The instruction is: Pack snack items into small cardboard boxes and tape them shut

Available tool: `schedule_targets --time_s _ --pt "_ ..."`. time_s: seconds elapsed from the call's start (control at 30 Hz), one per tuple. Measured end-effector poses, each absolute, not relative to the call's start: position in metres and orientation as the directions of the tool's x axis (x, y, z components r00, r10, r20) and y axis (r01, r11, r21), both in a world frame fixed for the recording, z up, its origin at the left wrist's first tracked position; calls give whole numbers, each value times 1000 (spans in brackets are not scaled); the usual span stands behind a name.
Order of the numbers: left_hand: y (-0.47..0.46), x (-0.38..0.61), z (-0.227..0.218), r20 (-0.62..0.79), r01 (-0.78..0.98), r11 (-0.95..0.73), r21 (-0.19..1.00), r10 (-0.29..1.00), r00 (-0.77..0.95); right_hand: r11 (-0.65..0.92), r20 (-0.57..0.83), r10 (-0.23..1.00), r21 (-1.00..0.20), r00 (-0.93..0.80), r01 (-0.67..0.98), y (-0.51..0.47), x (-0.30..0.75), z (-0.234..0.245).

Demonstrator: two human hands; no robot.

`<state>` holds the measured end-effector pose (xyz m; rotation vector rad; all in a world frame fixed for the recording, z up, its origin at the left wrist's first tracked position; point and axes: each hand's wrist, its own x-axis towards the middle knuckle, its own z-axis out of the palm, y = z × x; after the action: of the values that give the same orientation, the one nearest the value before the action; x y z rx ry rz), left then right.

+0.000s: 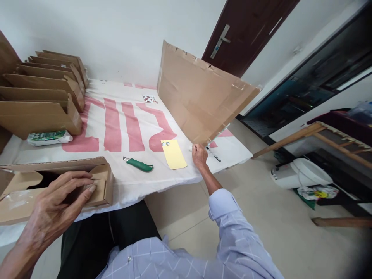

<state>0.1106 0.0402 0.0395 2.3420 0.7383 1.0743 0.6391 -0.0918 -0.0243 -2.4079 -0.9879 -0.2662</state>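
Note:
My left hand [59, 203] rests on a small folded cardboard box [100, 186] at the table's near left, fingers curled over its flap and side. My right hand [199, 155] is stretched out to the table's right part, fingers closed on the lower corner of a large flat cardboard sheet [197, 97] that stands tilted up off the table. A black pen [213, 154] lies just right of that hand. A yellow paper slip [173, 154] and a green-handled utility knife [139, 164] lie between my hands.
The table has a white cloth with pink lettering [122, 128]. Several folded cardboard boxes [43, 93] are stacked at the back left, a green-and-white tube [48, 137] in front of them. A dark door [247, 31], a wooden frame [319, 135] and a white appliance [302, 174] stand on the right.

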Motion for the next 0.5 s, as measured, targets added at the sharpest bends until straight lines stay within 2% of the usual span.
schedule_targets --time_s 0.2,0.5 --pt "38 113 43 504 339 -717 609 679 533 -708 332 601 -201 727 677 -82 673 -37" --pt "39 111 36 500 350 -719 600 679 538 -693 272 694 5 666 721 -77 671 -57"
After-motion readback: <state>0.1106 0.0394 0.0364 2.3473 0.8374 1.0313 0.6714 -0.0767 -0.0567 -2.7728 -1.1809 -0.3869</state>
